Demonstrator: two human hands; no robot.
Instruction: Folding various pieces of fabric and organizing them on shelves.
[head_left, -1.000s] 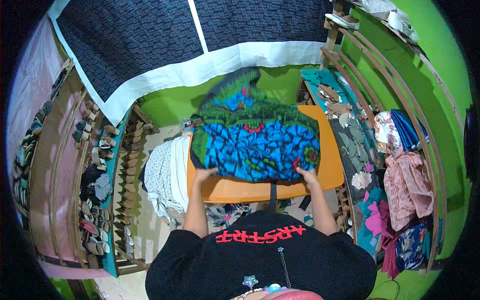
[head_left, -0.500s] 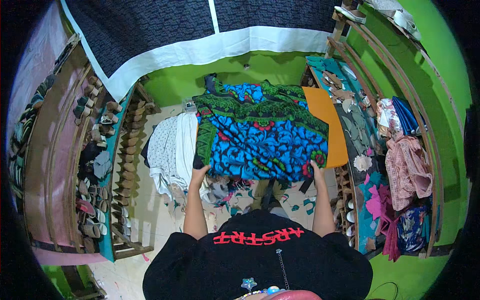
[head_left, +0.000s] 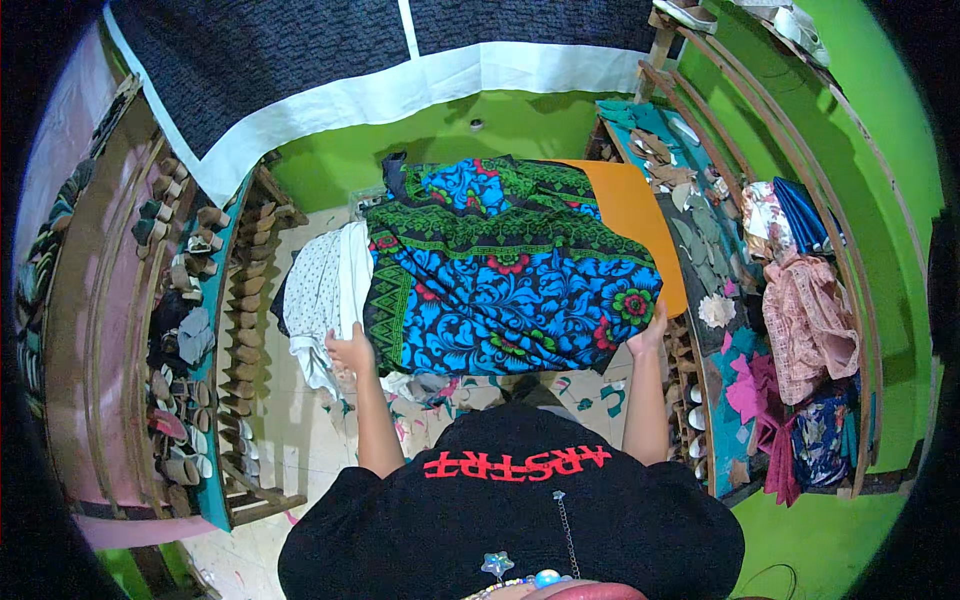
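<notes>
A flower-patterned cloth [head_left: 520, 290] in blue, green, black and red lies spread over an orange-topped surface [head_left: 640, 220]; its front edge drapes towards me. At the cloth's near left corner is my left hand [head_left: 352, 352], fingers apart, in front of the white cloth; it seems to hold nothing. My right hand [head_left: 648, 335] grips the near right corner of the patterned cloth, its fingers partly hidden by the fabric. Left of it hangs a pile of white and dotted cloth [head_left: 325, 285], partly covered by the patterned one.
Wooden racks with shoes [head_left: 250, 340] stand on the left. A shelf on the right bears fabric scraps [head_left: 705, 245], with a pink garment [head_left: 810, 320] hanging beside it. A dark curtain with a white border [head_left: 350, 95] hangs at the back. Scraps litter the tiled floor [head_left: 320, 440].
My left hand has come off the cloth's corner and shifted left, its fingers now spread. My right hand has moved slightly right, and the cloth's near edge has dropped lower.
</notes>
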